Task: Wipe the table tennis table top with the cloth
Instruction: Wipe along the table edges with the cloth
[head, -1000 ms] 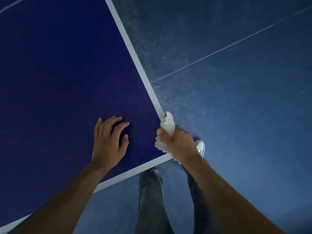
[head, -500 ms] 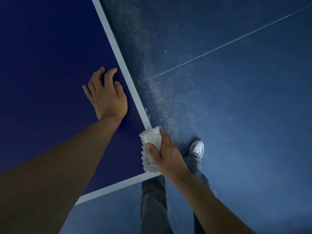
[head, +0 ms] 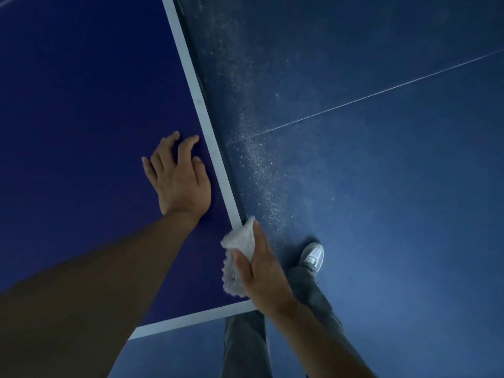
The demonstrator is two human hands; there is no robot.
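The right hand (head: 261, 271) grips the white cloth (head: 237, 249), thumb across it and fingers closed around it, bunching it against the right edge of the table top (head: 81, 105) just short of the near corner. The left hand (head: 180, 181) lies flat with fingers spread beside the white border line (head: 196, 91). The wipe would likely go best with the cloth pressed flatter and drawn along that edge, sweeping dust off toward the floor (head: 381, 214).

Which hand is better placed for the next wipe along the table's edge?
Right. The right hand grips the cloth at the edge of the table top; the left hand rests on the blue surface, holding nothing.
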